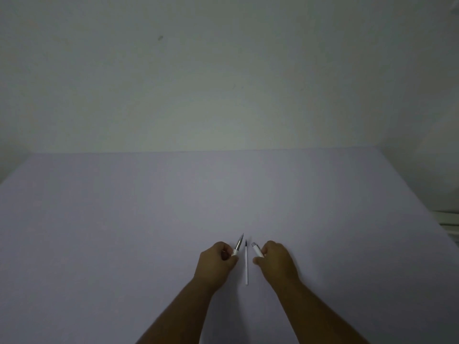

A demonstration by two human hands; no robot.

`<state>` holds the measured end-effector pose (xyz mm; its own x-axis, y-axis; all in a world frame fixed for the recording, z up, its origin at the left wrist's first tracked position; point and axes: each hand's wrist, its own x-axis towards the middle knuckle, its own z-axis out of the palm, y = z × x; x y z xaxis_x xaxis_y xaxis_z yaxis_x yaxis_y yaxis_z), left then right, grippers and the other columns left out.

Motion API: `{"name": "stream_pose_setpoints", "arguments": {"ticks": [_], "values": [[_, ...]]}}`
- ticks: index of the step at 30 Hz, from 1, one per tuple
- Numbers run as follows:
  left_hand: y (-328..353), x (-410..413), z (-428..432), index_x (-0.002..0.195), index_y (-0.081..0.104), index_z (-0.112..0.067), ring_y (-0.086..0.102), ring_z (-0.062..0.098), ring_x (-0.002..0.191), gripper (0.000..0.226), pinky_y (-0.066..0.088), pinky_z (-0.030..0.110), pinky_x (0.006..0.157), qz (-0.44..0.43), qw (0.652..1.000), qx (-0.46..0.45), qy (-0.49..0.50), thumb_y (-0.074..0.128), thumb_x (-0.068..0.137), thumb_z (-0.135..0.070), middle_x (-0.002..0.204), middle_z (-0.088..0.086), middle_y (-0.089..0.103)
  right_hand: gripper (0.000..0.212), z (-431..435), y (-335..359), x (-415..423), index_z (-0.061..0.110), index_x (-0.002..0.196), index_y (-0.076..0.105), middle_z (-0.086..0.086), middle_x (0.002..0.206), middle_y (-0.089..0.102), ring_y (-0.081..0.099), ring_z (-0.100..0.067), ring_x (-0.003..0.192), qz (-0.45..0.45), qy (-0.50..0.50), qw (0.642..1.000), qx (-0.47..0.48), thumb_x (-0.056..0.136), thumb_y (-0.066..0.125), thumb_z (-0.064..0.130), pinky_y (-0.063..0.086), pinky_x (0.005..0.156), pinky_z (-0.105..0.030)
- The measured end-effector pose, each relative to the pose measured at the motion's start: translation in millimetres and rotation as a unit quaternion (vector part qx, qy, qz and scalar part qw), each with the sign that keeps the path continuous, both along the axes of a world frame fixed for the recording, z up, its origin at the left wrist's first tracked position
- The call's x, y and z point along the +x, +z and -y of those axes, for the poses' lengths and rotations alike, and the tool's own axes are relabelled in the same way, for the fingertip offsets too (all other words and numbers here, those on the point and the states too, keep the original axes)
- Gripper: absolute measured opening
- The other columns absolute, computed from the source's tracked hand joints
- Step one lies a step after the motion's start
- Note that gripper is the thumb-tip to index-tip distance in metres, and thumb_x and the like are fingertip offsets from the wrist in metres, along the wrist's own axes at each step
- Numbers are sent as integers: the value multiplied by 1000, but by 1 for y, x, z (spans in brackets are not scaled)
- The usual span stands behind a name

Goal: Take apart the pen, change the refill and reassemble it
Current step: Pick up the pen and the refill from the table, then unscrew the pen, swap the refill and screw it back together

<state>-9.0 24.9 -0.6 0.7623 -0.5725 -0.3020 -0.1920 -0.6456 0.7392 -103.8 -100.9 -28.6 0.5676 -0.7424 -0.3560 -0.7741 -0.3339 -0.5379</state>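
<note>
My left hand (pixel 218 260) grips the front part of the pen (pixel 238 246), a white piece with a silver tapered tip pointing away from me. My right hand (pixel 275 261) grips the white rear barrel of the pen (pixel 257 249), its open metal-ringed end facing away and to the left. Between the two hands a thin white refill (pixel 246 265) with a dark tip lies on the pale lilac table (pixel 149 232), pointing away from me and touching neither hand.
The table runs back to a plain pale wall (pixel 223 83). Its right edge slants down toward white objects (pixel 449 222) at the far right of the view.
</note>
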Motion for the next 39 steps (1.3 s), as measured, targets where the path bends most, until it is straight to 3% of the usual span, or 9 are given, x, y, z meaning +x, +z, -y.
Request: {"name": "stream_pose_setpoints", "arguments": {"ticks": [4,11,18,20,25,28,33,36,39], "values": [[3,0,1,77,54,-24,50,3,60,12,37,12,50,18,1000,3,-9,63,84,-27,68,-11,55,33,-1,12,4,6,97,63,-11,101,64,61,-28,95,78,-60,995,10,82,65,36,50,85,-38],[23,-10,13,92,58,-16,54,11,71,12,35,10,55,105,993,-17,-59,53,92,-27,82,-2,61,34,-11,44,17,3,82,69,-8,75,61,53,-20,72,223,-128,940,223,84,64,37,44,71,-34],[40,-10,9,86,61,-21,60,8,64,13,46,18,61,-2,995,-87,-38,52,94,-22,73,-7,64,16,-2,59,12,11,75,69,-4,64,54,45,-15,60,300,-144,880,338,87,60,16,41,64,-27],[42,-10,9,85,60,-22,60,7,63,13,47,18,61,3,995,-87,-45,51,95,-23,74,-8,64,14,-1,62,12,9,78,69,-7,71,58,47,-16,61,298,-169,863,372,86,63,19,42,62,-27],[47,-13,11,85,58,-22,58,10,65,14,47,21,64,30,994,-83,-57,49,95,-24,82,2,68,14,0,67,10,10,77,68,-5,64,53,45,-15,59,270,-161,885,343,84,66,22,42,61,-27],[50,-12,10,83,57,-23,54,5,63,14,41,14,58,48,994,-84,-58,49,95,-22,78,-5,64,8,0,72,10,9,80,70,-7,74,58,48,-15,65,313,-170,845,399,85,65,14,44,63,-26],[54,-15,11,81,55,-24,52,2,60,15,37,11,55,65,992,-83,-68,49,95,-24,70,-12,58,19,-1,73,10,8,70,66,-6,62,52,45,-15,56,278,-187,871,360,81,69,23,41,59,-27],[56,-16,10,82,55,-23,50,0,59,14,35,11,54,71,992,-83,-66,49,95,-23,67,-15,55,15,0,79,12,10,71,70,-11,74,57,48,-17,63,292,-190,853,389,84,64,11,43,65,-28],[58,-16,9,83,56,-23,51,0,60,14,36,11,55,71,991,-87,-68,50,95,-23,67,-16,56,17,-1,81,10,8,69,69,-9,71,59,49,-16,62,285,-205,849,396,82,69,20,44,64,-28]]}}
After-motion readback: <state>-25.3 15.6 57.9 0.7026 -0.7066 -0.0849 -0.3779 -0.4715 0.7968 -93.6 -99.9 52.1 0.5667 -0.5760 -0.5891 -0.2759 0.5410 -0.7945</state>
